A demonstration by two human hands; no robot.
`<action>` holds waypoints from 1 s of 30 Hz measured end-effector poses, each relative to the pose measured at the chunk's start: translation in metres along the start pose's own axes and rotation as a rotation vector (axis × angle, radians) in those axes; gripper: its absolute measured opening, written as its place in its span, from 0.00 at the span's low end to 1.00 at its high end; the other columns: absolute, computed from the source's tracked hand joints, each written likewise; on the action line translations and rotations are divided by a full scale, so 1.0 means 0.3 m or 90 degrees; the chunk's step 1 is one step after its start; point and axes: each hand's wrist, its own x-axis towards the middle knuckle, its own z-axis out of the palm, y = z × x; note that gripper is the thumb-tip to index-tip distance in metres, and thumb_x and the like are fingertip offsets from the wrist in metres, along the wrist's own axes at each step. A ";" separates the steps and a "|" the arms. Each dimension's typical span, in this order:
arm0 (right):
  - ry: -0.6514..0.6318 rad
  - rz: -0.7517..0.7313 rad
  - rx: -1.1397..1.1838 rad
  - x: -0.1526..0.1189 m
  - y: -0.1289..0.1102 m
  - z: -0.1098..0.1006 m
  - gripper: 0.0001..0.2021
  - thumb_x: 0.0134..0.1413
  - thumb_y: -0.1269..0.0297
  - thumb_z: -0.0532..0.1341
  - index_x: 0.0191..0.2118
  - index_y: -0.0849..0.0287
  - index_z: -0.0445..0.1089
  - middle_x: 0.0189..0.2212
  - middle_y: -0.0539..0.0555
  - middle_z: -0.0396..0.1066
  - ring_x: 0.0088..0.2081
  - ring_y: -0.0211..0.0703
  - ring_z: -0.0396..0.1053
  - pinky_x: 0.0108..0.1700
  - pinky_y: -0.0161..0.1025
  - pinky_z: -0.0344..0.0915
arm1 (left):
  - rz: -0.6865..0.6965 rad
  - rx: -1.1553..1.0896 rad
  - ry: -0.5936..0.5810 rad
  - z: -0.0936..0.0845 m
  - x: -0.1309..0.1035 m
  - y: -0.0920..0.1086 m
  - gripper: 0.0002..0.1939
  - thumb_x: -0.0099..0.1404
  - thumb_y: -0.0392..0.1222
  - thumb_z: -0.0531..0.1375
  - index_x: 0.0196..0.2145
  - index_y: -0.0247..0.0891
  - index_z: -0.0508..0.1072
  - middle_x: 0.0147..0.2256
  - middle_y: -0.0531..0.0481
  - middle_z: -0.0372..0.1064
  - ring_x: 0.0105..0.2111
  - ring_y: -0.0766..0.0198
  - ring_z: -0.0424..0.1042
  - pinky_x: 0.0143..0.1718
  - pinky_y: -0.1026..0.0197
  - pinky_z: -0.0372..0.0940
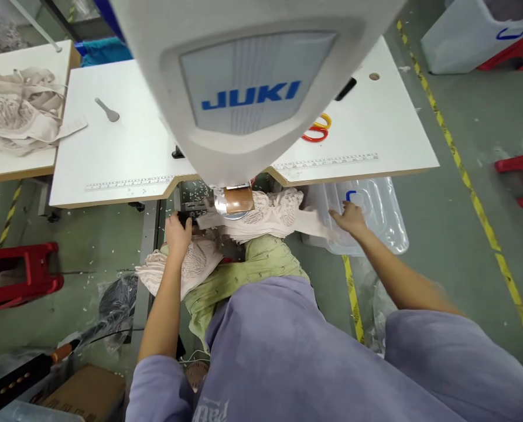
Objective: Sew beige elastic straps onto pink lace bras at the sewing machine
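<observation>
A pale pink lace bra lies under the head of the JUKI sewing machine, its band spread to both sides. My left hand is closed at the left end of the band, by a small black part; what its fingers grip is hidden. Below that hand, a second lace bra hangs over my lap. To the right, my right hand is open, thumb and fingers apart, just beyond the band's right end and above a clear plastic bin.
The white machine table carries scissors and a small grey tool. More bras are heaped on the left table. The clear bin stands at right. Red stools and a cardboard box are on the floor.
</observation>
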 end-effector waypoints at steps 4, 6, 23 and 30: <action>-0.027 -0.109 -0.026 -0.142 -0.129 0.188 0.24 0.55 0.54 0.62 0.54 0.61 0.66 0.56 0.69 0.68 0.56 0.56 0.66 0.56 0.53 0.65 | -0.127 0.077 0.059 -0.165 -0.188 -0.186 0.16 0.71 0.47 0.49 0.47 0.37 0.70 0.46 0.39 0.73 0.48 0.53 0.71 0.53 0.53 0.63; -0.126 -0.186 0.005 -0.240 -0.218 0.252 0.22 0.60 0.52 0.59 0.55 0.59 0.67 0.52 0.64 0.71 0.51 0.53 0.71 0.50 0.49 0.70 | -0.227 0.132 0.062 -0.253 -0.301 -0.285 0.16 0.71 0.49 0.48 0.40 0.37 0.70 0.38 0.39 0.74 0.41 0.51 0.72 0.46 0.52 0.65; -0.775 -0.563 0.026 -0.576 -0.666 0.491 0.33 0.61 0.47 0.61 0.66 0.58 0.61 0.66 0.63 0.60 0.66 0.56 0.59 0.67 0.54 0.59 | -0.315 0.205 -0.064 -0.291 -0.521 -0.235 0.19 0.66 0.54 0.55 0.22 0.40 0.67 0.24 0.40 0.70 0.30 0.50 0.72 0.30 0.58 0.58; -0.701 -0.668 0.008 -0.564 -0.673 0.474 0.41 0.54 0.41 0.65 0.64 0.67 0.63 0.63 0.70 0.64 0.64 0.61 0.61 0.63 0.54 0.60 | -0.156 0.080 -0.170 -0.279 -0.705 -0.018 0.23 0.72 0.53 0.49 0.22 0.41 0.66 0.21 0.48 0.67 0.25 0.59 0.69 0.29 0.60 0.60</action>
